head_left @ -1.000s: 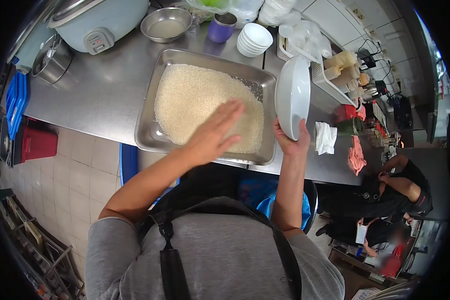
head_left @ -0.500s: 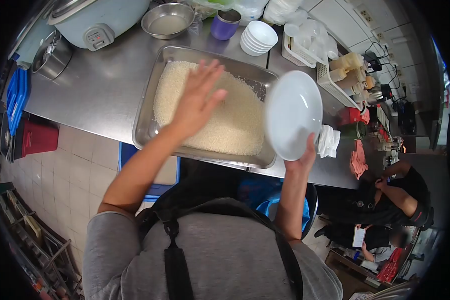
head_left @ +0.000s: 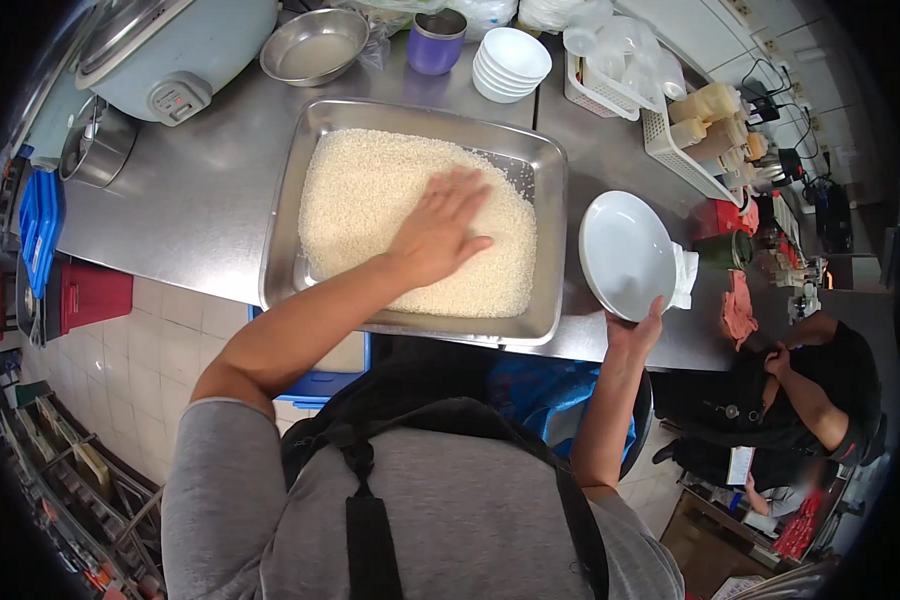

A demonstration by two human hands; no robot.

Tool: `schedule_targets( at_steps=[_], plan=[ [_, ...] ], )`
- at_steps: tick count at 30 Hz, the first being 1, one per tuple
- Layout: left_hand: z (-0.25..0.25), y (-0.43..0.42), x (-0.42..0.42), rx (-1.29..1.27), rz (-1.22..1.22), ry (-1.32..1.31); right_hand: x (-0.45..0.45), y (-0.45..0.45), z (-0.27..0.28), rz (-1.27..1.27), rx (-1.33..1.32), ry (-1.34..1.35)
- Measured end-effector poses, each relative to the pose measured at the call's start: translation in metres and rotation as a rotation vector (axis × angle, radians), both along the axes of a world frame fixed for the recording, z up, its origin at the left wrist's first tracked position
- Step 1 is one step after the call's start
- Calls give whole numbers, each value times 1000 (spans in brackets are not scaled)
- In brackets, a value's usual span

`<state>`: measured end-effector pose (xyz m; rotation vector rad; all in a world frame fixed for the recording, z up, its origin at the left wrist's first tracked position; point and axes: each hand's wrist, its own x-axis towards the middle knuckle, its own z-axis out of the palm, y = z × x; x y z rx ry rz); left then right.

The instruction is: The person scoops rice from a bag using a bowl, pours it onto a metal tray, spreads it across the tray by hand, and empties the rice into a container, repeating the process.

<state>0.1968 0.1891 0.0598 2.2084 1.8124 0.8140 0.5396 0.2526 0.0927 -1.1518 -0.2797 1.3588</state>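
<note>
My left hand (head_left: 442,228) is open, palm down and fingers spread, at the surface of the pale uncooked rice (head_left: 370,190); whether it presses on the grains I cannot tell. The rice lies in a wide, shallow steel tray (head_left: 552,240), with bare metal showing at the far right corner. To the right of the tray, my right hand (head_left: 635,335) grips the near edge of a white plate (head_left: 628,255), thumb along the rim. The plate is tilted, and nothing shows on its face.
Behind the tray stand a steel bowl (head_left: 315,50), a purple cup (head_left: 436,42) and stacked white bowls (head_left: 512,65). A rice cooker (head_left: 175,60) is at the far left. White baskets (head_left: 685,160) with bottles line the right. Two other people (head_left: 820,390) are at the right.
My left hand has moved right and lower over the rice, which looks more evenly spread. My right hand has carried the plate rightward, away from the tray's edge.
</note>
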Motion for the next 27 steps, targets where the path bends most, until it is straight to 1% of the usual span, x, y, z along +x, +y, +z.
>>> schedule_targets(
  at_steps=[4, 7, 9, 13, 18, 21, 24, 27],
  plan=[
    [-5, 28, 28, 21, -39, 174, -1, 5, -11, 8, 27, -43],
    [-11, 52, 36, 28, -60, 216, -5, 6, -14, -21, 20, -54],
    [-10, 63, 32, 19, -82, 258, -10, 6, -12, -63, -4, -67],
    [-15, 74, 14, 32, -114, 333, 0, 8, -16, 24, -16, -94],
    [-12, 54, -33, -14, -77, 439, -4, -6, -7, 69, 73, -80],
    [-3, 31, -62, -51, -24, 416, 11, -13, -24, 107, 105, -125],
    [-1, 2, -81, -62, 50, 404, 5, -34, -21, 186, 193, -245],
    [2, -29, -85, -139, 116, 358, -9, -67, -21, 136, 156, -496]
  ],
)
